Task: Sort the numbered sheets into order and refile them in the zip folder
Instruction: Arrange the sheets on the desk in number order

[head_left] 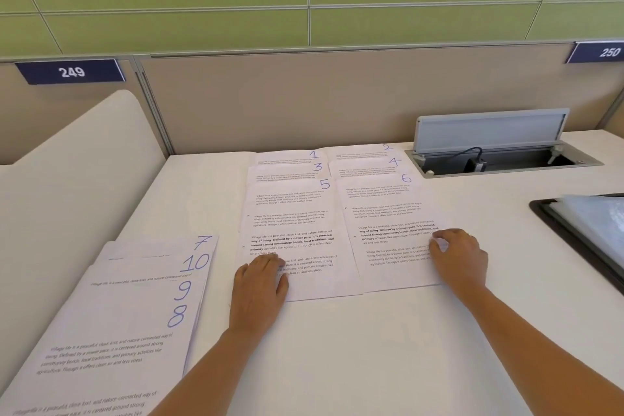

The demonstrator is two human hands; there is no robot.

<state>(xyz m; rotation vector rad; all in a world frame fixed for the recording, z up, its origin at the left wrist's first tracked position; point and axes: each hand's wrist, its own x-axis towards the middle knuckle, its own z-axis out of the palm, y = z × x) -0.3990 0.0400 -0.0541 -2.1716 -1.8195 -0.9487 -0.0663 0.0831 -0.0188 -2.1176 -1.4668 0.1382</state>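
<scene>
White paper sits under both hands. The fingers of the left hand (260, 294) lie flat and relaxed, pressing the near-left corner of the white printed sheet marked 5 (290, 213). The fingers of the right hand (462, 257) are curled over the right edge of the white printed sheet marked 6 (381, 199) and seem to pinch it.

Those two sheets lie topmost on two overlapped columns at the middle of the white counter (371, 348). The sheets marked 1 to 4 (317, 167) peek out behind them toward the back edge, so the first six look sorted.

Along the counter's left edge a fanned pile of white sheets (135, 307) reads 7, 10, 9, 8 from back to front, so I judge that run is not yet in order. Nothing is refiled yet. The black-rimmed clear plastic zip folder (591, 230) lies at the right edge, well apart from the papers.

Bare counter runs along the near edge and between the columns and the folder, which leaves room to gather the sheets. The open grey cable hatch (489, 159) at the back right is an edge to keep paper away from.
</scene>
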